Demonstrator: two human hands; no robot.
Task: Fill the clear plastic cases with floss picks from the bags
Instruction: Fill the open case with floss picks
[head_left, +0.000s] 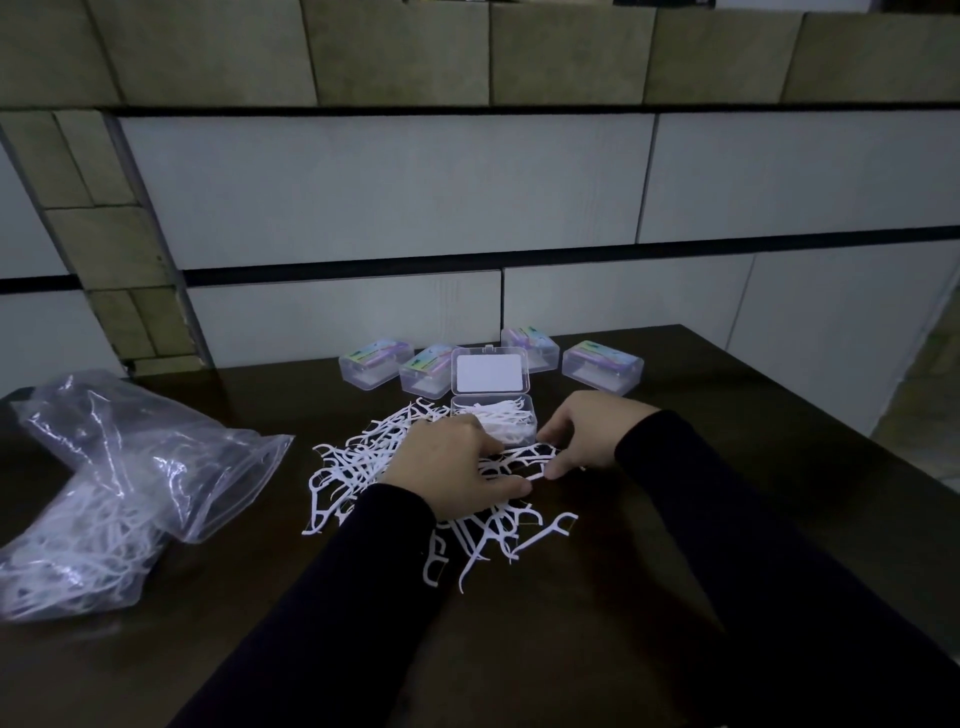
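- Currently, your left hand (457, 462) and right hand (587, 436) are both pinching floss picks (535, 475) over the table (727, 415) pile.
- Behind them, the open case (493, 410) is sitting partly filled.

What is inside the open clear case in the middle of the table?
The open case holds a bundle of white floss picks, some poking over its rim. How full it is underneath cannot be seen; the left hand covers its near corner.
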